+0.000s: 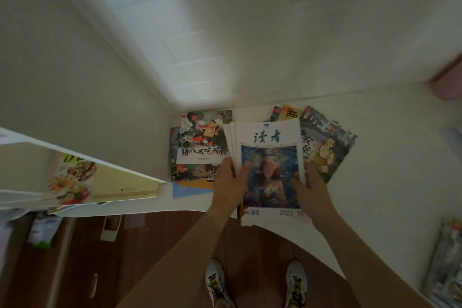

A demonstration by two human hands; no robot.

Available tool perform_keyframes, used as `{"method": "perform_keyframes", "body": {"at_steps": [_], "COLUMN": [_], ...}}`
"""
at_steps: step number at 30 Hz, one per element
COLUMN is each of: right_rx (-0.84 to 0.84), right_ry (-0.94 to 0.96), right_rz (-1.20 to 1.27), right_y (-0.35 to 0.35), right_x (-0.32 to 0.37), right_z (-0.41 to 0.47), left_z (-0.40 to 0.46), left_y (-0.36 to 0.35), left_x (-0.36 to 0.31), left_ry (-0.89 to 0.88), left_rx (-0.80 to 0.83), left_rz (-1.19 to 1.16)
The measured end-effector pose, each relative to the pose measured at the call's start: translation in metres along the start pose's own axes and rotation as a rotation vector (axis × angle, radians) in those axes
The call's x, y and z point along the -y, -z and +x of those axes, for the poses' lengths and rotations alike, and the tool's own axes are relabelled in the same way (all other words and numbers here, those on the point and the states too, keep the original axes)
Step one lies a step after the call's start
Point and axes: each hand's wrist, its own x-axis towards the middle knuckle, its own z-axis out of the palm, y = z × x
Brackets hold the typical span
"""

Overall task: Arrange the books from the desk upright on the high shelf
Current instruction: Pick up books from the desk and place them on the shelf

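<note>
Left hand grips the magazine stack by its left edge | right hand grips its right edge | stack sits on the white desk between picture books, over the front rim

Plain off-white walls meet in a corner above the white bench, and a pale patch of daylight falls across the wall there — its source is out of view. Below the bench edge lies a dark reddish-brown wooden floor. A white shelf unit juts in from the left. At the right edge sits something pink — too blurred to identify.
</note>
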Motion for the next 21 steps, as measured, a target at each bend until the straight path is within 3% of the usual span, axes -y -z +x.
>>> {"method": "perform_keyframes", "body": {"at_steps": [4, 9, 17, 21], "right_rx": [0.07, 0.021, 0.093, 0.091], "right_ry": [0.065, 0.012, 0.054, -0.004], "right_rz": [-0.108, -0.205, -0.796, -0.821], "right_y": [-0.01, 0.002, -0.001, -0.011], "right_x": [0.003, 0.006, 0.0, 0.016], "right_z": [-0.001, 0.006, 0.015, 0.009], "left_z": [-0.012, -0.021, -0.032, -0.045], "left_y": [-0.009, 0.004, 0.1, 0.147], "left_x": [0.004, 0.005, 0.0, -0.012], "left_ry": [-0.083, -0.088, -0.127, -0.222], "left_rx": [0.076, 0.01, -0.155, -0.134], "left_rz": [-0.084, -0.151, -0.069, -0.038]}}
